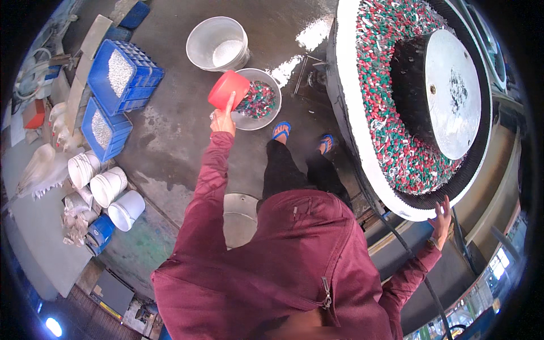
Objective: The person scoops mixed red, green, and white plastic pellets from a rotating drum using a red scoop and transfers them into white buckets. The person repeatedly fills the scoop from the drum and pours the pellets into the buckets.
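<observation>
My left hand grips a red plastic tub, tilted over a round metal basin. In the basin lie small red, green and white pieces. My right hand, fingers apart, is at the lower rim of a large round tumbling machine; whether it touches the rim I cannot tell. Similar red, green and white pieces fill the machine's ring-shaped trough around a dark central column with a pale round top.
Beyond the basin stands a white bucket with white material inside. Blue crates of white pellets and several white pails line the left side. Another pale container sits by my legs. A dark hose runs below the machine.
</observation>
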`<act>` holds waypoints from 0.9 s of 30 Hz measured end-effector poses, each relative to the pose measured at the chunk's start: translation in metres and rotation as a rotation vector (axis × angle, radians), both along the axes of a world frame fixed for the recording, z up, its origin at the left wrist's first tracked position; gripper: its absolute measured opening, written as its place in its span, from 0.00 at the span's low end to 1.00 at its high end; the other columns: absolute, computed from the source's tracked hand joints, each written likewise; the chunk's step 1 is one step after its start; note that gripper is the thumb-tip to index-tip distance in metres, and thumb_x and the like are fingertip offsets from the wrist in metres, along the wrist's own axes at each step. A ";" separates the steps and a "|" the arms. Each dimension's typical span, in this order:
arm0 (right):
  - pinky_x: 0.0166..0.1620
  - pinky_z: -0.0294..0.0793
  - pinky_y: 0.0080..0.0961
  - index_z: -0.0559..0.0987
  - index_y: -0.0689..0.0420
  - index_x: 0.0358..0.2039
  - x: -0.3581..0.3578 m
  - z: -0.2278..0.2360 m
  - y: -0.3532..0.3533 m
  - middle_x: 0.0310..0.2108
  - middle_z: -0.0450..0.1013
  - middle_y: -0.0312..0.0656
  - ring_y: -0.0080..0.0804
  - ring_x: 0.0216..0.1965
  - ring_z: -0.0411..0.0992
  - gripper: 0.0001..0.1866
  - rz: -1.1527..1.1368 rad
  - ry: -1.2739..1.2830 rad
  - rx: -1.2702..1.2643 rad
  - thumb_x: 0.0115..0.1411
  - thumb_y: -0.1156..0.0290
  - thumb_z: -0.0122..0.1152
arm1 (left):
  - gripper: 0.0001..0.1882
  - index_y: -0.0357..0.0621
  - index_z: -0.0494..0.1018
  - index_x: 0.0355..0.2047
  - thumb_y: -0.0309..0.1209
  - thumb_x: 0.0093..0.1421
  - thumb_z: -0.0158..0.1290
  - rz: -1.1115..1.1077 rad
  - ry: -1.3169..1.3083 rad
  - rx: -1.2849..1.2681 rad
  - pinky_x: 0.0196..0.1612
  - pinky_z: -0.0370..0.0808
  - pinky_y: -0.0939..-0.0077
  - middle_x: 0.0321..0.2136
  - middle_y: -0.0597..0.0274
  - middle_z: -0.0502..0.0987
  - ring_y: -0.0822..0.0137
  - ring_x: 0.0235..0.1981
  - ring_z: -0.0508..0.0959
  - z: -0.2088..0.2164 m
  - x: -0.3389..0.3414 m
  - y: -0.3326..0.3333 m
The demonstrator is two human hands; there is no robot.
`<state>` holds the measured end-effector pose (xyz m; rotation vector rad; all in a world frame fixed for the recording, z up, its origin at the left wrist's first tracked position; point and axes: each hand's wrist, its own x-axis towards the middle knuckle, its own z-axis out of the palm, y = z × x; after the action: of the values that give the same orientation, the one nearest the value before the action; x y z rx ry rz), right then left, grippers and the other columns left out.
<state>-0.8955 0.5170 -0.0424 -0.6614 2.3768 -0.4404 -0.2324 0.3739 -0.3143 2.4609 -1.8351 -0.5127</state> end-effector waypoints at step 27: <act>0.58 0.54 0.28 0.57 0.65 0.57 -0.157 -0.179 -0.013 0.56 0.58 0.55 0.42 0.58 0.57 0.34 0.342 0.124 -0.346 0.52 0.66 0.57 | 0.47 0.57 0.31 0.62 0.30 0.48 0.49 -0.669 0.245 -0.264 0.38 0.71 0.53 0.34 0.42 0.75 0.44 0.33 0.77 0.268 -0.252 -0.208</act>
<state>-1.0526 0.5043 -0.2217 -1.2604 2.2552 -0.6805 -0.4847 0.1659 -0.0462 1.5094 -2.3952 -0.5116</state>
